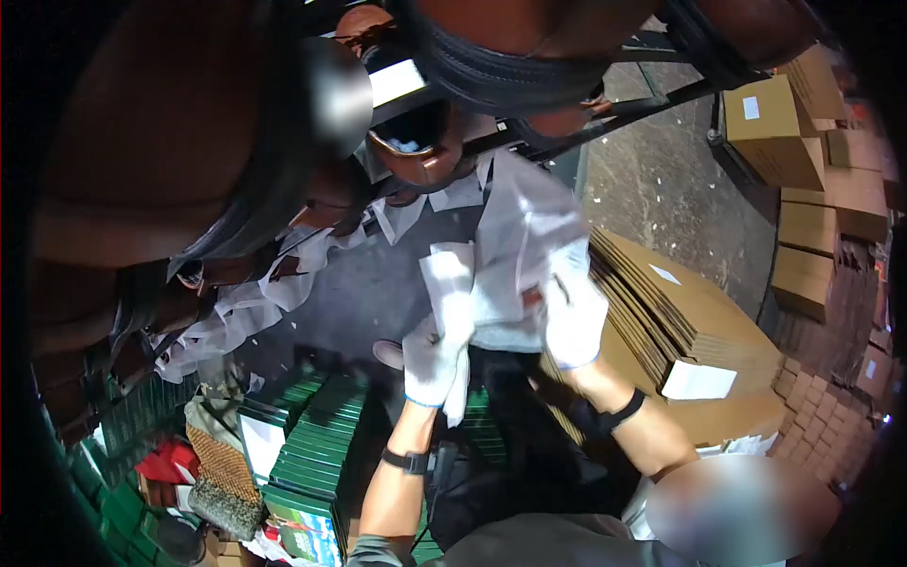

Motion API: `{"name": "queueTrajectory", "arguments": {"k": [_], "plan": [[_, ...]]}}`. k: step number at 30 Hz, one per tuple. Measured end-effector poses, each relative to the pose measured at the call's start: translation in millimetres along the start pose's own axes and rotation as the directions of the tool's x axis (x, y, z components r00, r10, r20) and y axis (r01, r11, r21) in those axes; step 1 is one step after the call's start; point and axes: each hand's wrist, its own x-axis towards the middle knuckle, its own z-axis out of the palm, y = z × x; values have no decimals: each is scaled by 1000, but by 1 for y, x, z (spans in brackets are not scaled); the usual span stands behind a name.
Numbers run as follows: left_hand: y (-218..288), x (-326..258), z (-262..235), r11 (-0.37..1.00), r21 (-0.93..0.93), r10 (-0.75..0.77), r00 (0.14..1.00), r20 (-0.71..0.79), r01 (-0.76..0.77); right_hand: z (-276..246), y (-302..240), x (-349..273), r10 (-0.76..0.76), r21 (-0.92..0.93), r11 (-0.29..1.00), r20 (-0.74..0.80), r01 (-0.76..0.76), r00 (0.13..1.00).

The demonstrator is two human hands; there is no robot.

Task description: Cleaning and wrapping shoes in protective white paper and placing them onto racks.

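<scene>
My left hand (433,357), in a white knit glove, is closed around a strip of white wrapping sheet (448,266) that sticks out above and below the fingers. My right hand (576,321), gloved the same way, pinches the side of a translucent plastic bag (529,213). The bag stands up between both hands, its top reaching toward the rack. Something small and reddish-brown shows through the film beside my right fingers; its kind cannot be made out. Brown leather shoes (420,156) with dark soles hang just beyond the bag.
A black metal rack (652,104) carries more brown shoes overhead and to the left, with white tissue (283,288) dangling below. Flat cardboard (680,293) is stacked at right, cartons (775,128) behind it. Green boxes (316,435) stand at lower left beside a patterned cloth (222,458).
</scene>
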Motion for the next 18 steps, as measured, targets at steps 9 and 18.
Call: {"name": "queueTrajectory", "arguments": {"k": [9, 18], "plan": [[-5, 38, 11, 981, -107, 145, 978, -151, -162, 35, -27, 110, -366, -63, 928, 27, 367, 930], [34, -23, -4, 936, 212, 340, 878, -338, -281, -79, -57, 57, 8, -510, 816, 478, 271, 878]]}}
